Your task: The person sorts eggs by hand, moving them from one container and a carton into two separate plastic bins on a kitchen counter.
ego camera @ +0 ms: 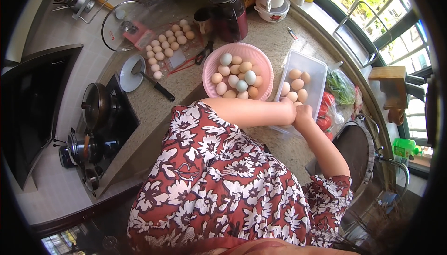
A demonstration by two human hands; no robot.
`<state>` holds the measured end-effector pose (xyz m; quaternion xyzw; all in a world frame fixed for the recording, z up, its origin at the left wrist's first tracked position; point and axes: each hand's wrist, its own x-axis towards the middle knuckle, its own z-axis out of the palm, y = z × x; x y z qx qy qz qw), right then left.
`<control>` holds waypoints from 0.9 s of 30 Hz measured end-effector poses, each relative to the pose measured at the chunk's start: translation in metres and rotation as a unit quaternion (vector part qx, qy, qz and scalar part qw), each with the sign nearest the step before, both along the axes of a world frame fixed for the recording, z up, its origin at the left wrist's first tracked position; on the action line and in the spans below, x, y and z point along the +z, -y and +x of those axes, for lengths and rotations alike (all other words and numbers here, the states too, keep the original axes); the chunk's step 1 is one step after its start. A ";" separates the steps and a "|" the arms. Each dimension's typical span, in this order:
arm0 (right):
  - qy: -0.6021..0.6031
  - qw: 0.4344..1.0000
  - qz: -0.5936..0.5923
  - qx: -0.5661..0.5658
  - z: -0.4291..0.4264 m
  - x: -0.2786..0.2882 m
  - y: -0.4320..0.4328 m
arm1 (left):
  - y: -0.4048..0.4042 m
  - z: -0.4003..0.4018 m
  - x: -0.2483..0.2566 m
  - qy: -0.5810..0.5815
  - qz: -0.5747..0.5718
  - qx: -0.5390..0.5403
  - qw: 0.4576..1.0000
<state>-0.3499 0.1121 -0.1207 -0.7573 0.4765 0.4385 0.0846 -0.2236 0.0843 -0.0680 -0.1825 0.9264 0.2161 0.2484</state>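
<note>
Both of my hands meet over the near part of a clear plastic container. My left hand reaches across from the left, and my right hand comes up from the lower right. Their fingers are mostly hidden, so what they hold cannot be seen. Several brown eggs lie in the container just beyond my hands. Left of it stands a pink plastic basket with brown and pale blue-green eggs inside. My left forearm passes in front of the basket's near side.
More eggs sit in rows at the back left, near scissors. A spatula rests on a white plate. Bagged red vegetables and leafy greens flank the container's right side. A gas stove is at left.
</note>
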 end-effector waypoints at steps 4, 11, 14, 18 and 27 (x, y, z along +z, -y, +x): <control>0.031 0.999 -0.019 0.033 -0.011 -0.011 -0.003 | -0.013 0.052 0.033 -0.193 -0.043 0.003 0.980; 0.017 0.997 0.016 -0.070 -0.004 0.023 -0.007 | -0.021 0.205 0.054 -0.448 -0.147 0.341 0.813; 0.034 0.996 -0.025 -0.084 -0.018 0.012 -0.019 | -0.024 0.293 0.023 -0.318 -0.150 0.557 0.752; 0.010 0.988 -0.015 -0.150 -0.015 0.036 -0.011 | -0.042 0.404 -0.055 -0.160 -0.257 0.692 0.656; 0.073 0.953 -0.170 -0.238 0.000 0.117 0.007 | -0.024 0.465 -0.075 -0.046 -0.216 0.771 0.597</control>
